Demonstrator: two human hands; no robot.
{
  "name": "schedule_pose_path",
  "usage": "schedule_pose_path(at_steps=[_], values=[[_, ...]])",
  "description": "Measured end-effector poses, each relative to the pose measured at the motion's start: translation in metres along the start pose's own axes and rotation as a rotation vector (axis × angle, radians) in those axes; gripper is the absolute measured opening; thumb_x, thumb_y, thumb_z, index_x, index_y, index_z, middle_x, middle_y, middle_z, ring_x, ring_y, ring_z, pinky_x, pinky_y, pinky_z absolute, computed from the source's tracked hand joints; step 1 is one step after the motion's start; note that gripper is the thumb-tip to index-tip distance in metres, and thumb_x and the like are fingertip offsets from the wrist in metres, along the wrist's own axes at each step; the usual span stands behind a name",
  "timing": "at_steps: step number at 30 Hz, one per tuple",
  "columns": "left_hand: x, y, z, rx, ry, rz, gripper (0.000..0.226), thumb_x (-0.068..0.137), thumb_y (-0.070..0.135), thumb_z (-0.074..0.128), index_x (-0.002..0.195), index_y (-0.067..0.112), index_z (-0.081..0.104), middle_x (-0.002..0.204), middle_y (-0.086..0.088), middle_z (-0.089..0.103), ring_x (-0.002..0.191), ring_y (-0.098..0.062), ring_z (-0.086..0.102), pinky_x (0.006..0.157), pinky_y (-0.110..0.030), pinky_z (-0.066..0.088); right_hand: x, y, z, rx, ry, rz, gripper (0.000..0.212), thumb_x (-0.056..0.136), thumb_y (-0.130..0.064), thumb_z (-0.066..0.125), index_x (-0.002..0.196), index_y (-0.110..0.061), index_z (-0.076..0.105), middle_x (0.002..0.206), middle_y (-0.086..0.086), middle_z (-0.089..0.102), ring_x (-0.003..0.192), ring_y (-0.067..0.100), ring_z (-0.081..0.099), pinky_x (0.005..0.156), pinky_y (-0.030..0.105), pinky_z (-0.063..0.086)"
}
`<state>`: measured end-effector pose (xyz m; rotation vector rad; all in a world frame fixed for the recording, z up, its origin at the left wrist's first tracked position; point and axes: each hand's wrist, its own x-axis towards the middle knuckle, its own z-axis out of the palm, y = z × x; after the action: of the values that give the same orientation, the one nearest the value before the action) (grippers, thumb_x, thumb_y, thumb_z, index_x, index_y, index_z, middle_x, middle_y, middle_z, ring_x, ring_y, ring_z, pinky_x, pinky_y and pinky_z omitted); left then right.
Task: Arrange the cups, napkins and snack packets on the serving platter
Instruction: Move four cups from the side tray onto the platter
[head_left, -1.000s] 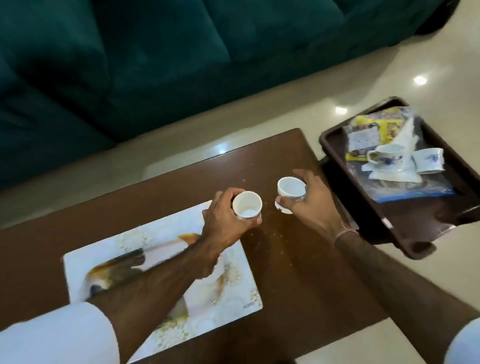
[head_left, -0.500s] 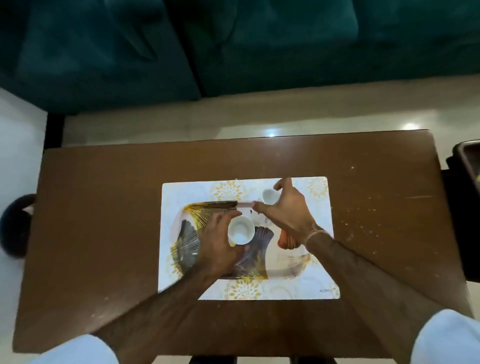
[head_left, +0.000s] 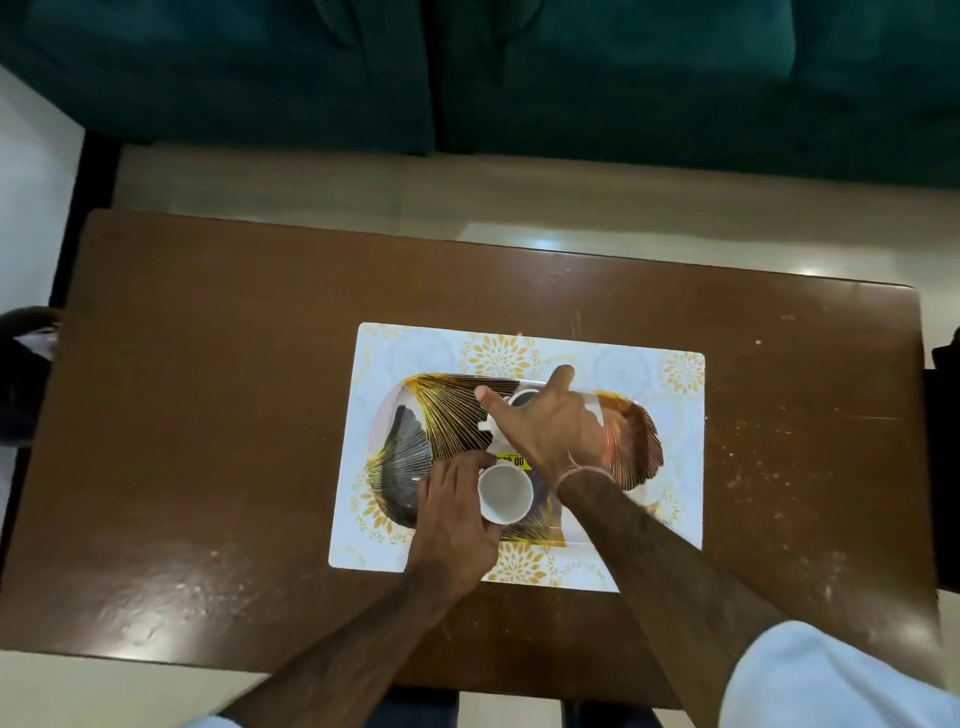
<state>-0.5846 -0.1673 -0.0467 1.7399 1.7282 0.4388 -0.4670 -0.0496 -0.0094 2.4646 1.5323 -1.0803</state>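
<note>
The serving platter (head_left: 631, 436), white with gold and black leaf patterns, lies in the middle of the brown table (head_left: 218, 426). My left hand (head_left: 452, 514) grips a white cup (head_left: 505, 492) upright over the platter's near side. My right hand (head_left: 550, 426) reaches over the platter's far side, its fingers spread above a second white cup (head_left: 522, 398), which is mostly hidden under the hand. I cannot tell whether the fingers still touch that cup. A yellow price sticker (head_left: 511, 460) shows on the platter between the two hands.
A dark teal sofa (head_left: 467, 78) runs along the far side beyond a strip of pale floor. A dark object (head_left: 26, 374) sits off the table's left end, and the edge of a dark tray (head_left: 945, 395) shows past the right end.
The view has swung from the side tray to straight above the table. Both hands carried their cups over the platter; the right hand's fingers have spread apart over its cup.
</note>
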Motion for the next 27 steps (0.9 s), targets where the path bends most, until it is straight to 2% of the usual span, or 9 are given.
schedule_pose_path(at_steps=[4,8,11,14,20,23,25,27], values=[[-0.003,0.002,0.004,-0.015,0.006,-0.047,0.082,0.058,0.019,0.089,0.125,0.024,0.041,0.122,-0.005,0.057,0.113,-0.025,0.055,0.092,-0.047,0.052,-0.005,-0.010,0.009,-0.201,0.017,-0.102,0.095,0.074,-0.092,0.036,0.122,-0.010,0.045,0.112,0.014,0.070,0.103,0.039,0.068,0.081,0.042,0.052],[-0.004,0.004,0.006,-0.074,0.014,-0.086,0.083,0.060,0.018,0.090,0.127,0.023,0.041,0.124,-0.008,0.055,0.115,-0.027,0.054,0.091,-0.048,0.055,-0.003,-0.018,0.009,-0.276,-0.024,-0.119,0.099,0.076,-0.091,0.031,0.127,-0.008,0.048,0.113,0.014,0.070,0.105,0.037,0.067,0.081,0.040,0.052],[-0.004,0.006,0.005,-0.080,0.021,-0.084,0.082,0.059,0.018,0.089,0.125,0.021,0.040,0.122,-0.009,0.054,0.113,-0.027,0.052,0.088,-0.048,0.055,-0.002,-0.016,0.006,-0.285,-0.037,-0.147,0.099,0.078,-0.091,0.029,0.126,-0.006,0.048,0.111,0.017,0.070,0.104,0.039,0.067,0.082,0.043,0.051],[-0.007,0.009,-0.001,-0.075,0.051,-0.071,0.082,0.058,0.033,0.087,0.125,0.018,0.041,0.123,-0.007,0.051,0.113,-0.024,0.049,0.088,-0.047,0.052,-0.001,-0.009,0.002,-0.247,-0.059,-0.169,0.096,0.081,-0.088,0.024,0.128,-0.007,0.045,0.113,0.021,0.069,0.106,0.042,0.065,0.084,0.046,0.049],[0.005,0.011,-0.023,-0.081,0.219,0.013,0.072,0.067,0.043,0.080,0.120,0.004,0.052,0.123,-0.014,0.048,0.115,-0.029,0.047,0.091,-0.050,0.045,0.013,0.018,-0.022,-0.191,-0.053,-0.233,0.095,0.082,-0.088,0.010,0.132,-0.015,0.045,0.114,0.021,0.065,0.105,0.046,0.064,0.078,0.047,0.045],[0.036,0.026,-0.028,-0.017,0.223,0.020,0.057,0.076,0.046,0.070,0.117,0.007,0.059,0.121,-0.011,0.056,0.113,-0.028,0.050,0.094,-0.048,0.042,0.023,0.039,-0.042,-0.092,-0.020,-0.194,0.083,0.087,-0.083,0.016,0.120,-0.015,0.050,0.114,0.019,0.066,0.104,0.043,0.063,0.085,0.047,0.049],[0.060,0.041,-0.024,0.033,0.182,0.054,0.049,0.082,0.047,0.063,0.117,0.013,0.063,0.125,-0.007,0.060,0.118,-0.028,0.052,0.097,-0.046,0.040,0.030,0.055,-0.056,-0.058,0.016,-0.205,0.076,0.091,-0.078,0.021,0.122,-0.016,0.053,0.117,0.015,0.066,0.106,0.038,0.063,0.089,0.046,0.052],[0.085,0.063,-0.011,0.105,0.100,0.068,0.051,0.085,0.052,0.054,0.122,0.018,0.064,0.133,-0.005,0.060,0.125,-0.027,0.050,0.102,-0.046,0.037,0.041,0.078,-0.071,-0.031,0.052,-0.220,0.071,0.093,-0.074,0.026,0.125,-0.018,0.056,0.124,0.010,0.064,0.111,0.033,0.062,0.093,0.047,0.052]])
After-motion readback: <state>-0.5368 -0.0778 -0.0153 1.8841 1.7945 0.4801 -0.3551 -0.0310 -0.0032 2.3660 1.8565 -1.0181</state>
